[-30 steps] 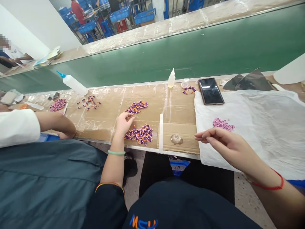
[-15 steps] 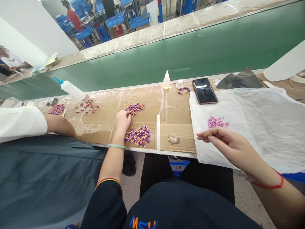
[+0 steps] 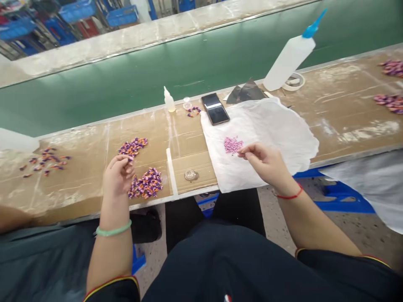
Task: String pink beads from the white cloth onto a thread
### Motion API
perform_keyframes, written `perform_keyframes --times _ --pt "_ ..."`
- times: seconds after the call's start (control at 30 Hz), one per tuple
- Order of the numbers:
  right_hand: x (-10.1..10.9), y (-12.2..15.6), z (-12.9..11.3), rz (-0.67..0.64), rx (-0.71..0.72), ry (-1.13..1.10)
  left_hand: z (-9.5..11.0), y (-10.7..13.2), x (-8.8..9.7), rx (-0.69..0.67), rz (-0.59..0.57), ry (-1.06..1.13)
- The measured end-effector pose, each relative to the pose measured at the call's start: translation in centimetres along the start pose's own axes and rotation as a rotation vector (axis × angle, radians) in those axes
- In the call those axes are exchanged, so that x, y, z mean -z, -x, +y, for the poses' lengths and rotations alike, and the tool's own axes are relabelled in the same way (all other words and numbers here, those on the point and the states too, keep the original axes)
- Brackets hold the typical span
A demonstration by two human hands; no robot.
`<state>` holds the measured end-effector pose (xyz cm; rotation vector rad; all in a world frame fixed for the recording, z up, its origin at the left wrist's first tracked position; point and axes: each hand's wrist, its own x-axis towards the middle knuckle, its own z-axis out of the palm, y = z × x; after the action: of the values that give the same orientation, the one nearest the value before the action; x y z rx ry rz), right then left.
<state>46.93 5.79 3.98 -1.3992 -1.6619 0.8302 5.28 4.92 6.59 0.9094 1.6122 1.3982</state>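
Observation:
My left hand [image 3: 118, 175] rests on the cardboard-covered bench [image 3: 78, 184], fingers curled together between two heaps of small purple and orange pieces: a far heap [image 3: 132, 146] and a near heap [image 3: 145, 183]. What the fingers hold is too small to make out. My right hand [image 3: 263, 161] hovers over a white cloth [image 3: 277, 134], its thumb and fingers pinched together at the edge of a small pile of pink beads [image 3: 233, 144]. Whether a bead is in the pinch I cannot tell.
A black phone [image 3: 215, 108], a small glue bottle [image 3: 169, 100] and a tiny clear cup [image 3: 187, 102] stand at the back. A large squeeze bottle with a blue nozzle [image 3: 290, 54] leans at the right. A green conveyor belt [image 3: 189, 67] runs behind. Loose pieces [image 3: 44, 159] lie left.
The view has swung to the right. My left hand has pulled back from the far heap and curled up. My right hand has moved forward to the pink beads.

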Motion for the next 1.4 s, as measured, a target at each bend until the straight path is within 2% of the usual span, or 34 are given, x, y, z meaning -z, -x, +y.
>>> perform_keyframes --times 0.17,0.3,0.4,0.57,0.7,0.77,0.87,0.97,1.0,1.07,1.17,1.23,1.33,1.4 --pt "-0.2 -1.1 3.2 -0.080 0.202 0.372 0.2 4.6 -3.0 0.157 -0.242 0.310" --pt "-0.7 -2.0 4.2 -0.091 0.268 0.468 -0.2 7.7 -5.0 0.208 -0.341 0.367" --pt "-1.1 -2.2 4.5 -0.103 0.275 0.481 -0.4 9.1 -5.8 0.234 -0.414 0.371" --pt "-2.1 -2.7 4.8 -0.123 0.283 0.512 -0.7 10.1 -6.3 0.268 -0.423 0.388" --pt "-2.7 -3.1 4.1 -0.149 0.306 0.546 -0.9 10.6 -6.4 0.288 -0.402 0.380" --pt "-1.5 -2.6 3.3 -0.144 0.313 0.561 -1.0 10.9 -6.3 0.289 -0.387 0.381" --pt "2.9 -0.3 2.6 -0.130 0.277 0.562 -1.1 11.2 -6.3 0.290 -0.388 0.388" --pt "8.4 3.7 3.7 -0.293 0.114 0.568 -1.2 11.2 -6.5 0.283 -0.418 0.379" --pt "9.9 5.2 4.3 -0.300 0.038 0.590 -1.2 11.1 -6.6 0.277 -0.427 0.373" --pt "11.8 8.2 5.8 -0.212 -0.096 0.662 -1.3 10.8 -7.2 0.257 -0.438 0.366" --pt "12.6 11.0 7.3 -0.089 -0.228 0.744 -1.2 10.6 -8.3 0.218 -0.457 0.355" --pt "12.6 11.3 7.1 -0.048 -0.262 0.719 -1.0 10.8 -9.0 0.196 -0.472 0.352" --pt "12.1 10.1 4.7 0.047 -0.227 0.549 -0.7 11.3 -9.4 0.191 -0.483 0.347" --pt "11.1 9.1 2.5 0.029 -0.143 0.399 -0.6 11.6 -9.3 0.196 -0.479 0.333"
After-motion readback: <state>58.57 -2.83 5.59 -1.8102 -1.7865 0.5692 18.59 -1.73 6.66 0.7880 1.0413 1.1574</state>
